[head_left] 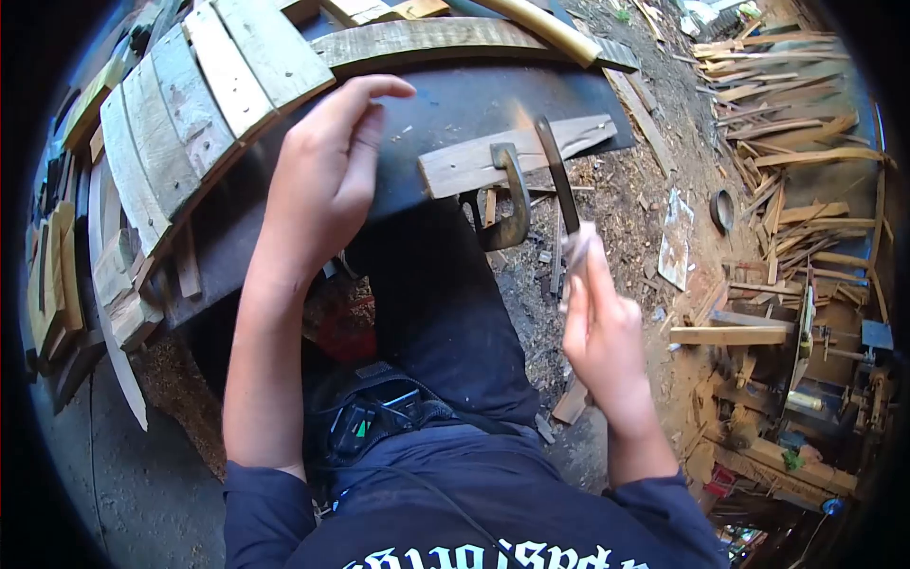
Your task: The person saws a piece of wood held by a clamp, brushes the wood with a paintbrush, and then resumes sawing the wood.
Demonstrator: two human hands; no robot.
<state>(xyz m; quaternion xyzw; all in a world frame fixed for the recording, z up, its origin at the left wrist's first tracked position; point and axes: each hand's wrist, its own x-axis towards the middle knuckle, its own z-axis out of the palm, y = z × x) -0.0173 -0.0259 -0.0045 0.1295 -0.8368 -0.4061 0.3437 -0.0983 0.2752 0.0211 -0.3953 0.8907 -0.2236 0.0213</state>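
Note:
My left hand (332, 156) is raised over the dark worktable (284, 228), its index finger stretched out and its thumb apart, holding nothing. My right hand (607, 327) is wrapped round the handle end of a long, dark, narrow tool (557, 175). The tool's far part crosses over a pale wooden piece (464, 166) lying at the table's edge. A metal clamp (515, 199) grips this piece near its middle, between my two hands. The tool's exact kind cannot be made out.
A curved panel of wooden slats (194, 109) and a curved beam (427, 38) lie on the table's far side. A round pole (545, 28) rests at the top. Wood offcuts (787, 161) and a loose board (728, 336) are on the right; shavings cover the ground.

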